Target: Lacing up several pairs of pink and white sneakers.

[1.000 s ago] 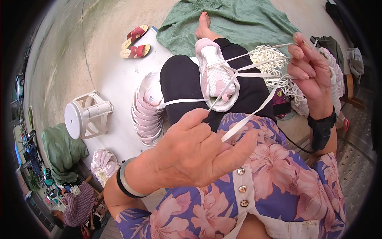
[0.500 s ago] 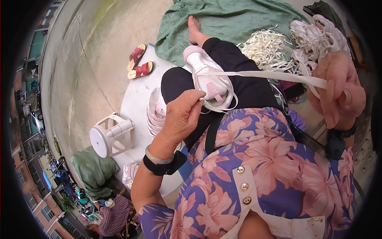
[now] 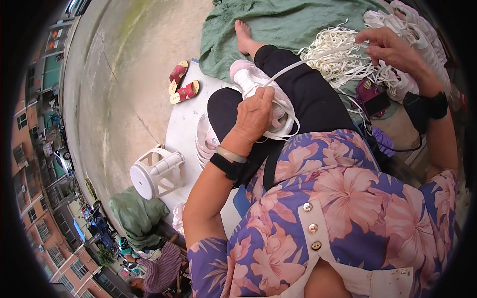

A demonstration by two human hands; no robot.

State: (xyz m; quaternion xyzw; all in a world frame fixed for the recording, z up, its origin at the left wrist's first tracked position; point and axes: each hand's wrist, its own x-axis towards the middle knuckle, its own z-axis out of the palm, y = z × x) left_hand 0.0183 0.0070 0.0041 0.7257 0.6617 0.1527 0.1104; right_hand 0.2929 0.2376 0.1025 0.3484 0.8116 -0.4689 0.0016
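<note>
2 hands are working at a shoe (image 3: 246, 77), which is lying across dark trousers (image 3: 315, 102), near 12 o'clock in the view, its pink toe pointing toward 11. The left hand (image 3: 254, 113) is covering the middle of the shoe, with its fingers curling inward; I cannot tell whether they are pinching a lace or only pressing on the upper. From beside its knuckles, 1 white lace (image 3: 293, 66) is running toward 2 o'clock, up to the right hand (image 3: 395, 52). That hand is holding its index finger and thumb apart, and I cannot tell whether either is touching the lace. Loose white loops are hanging at the shoe's 5 o'clock end.

Around the shoe, a bare foot (image 3: 243, 37) is resting at 12 o'clock on a green cloth (image 3: 217, 47). A lace pile (image 3: 330, 54) is spreading between 2 and 3, with pale shoes (image 3: 415, 37) heaping up beyond it. A phone (image 3: 376, 105) is lying near 3. 2 red sandals (image 3: 184, 82) are sitting at 9. A pink stack (image 3: 202, 141) is showing at 7, partly behind the left forearm, and a white stool (image 3: 156, 174) is lying between 7 and 8.
</note>
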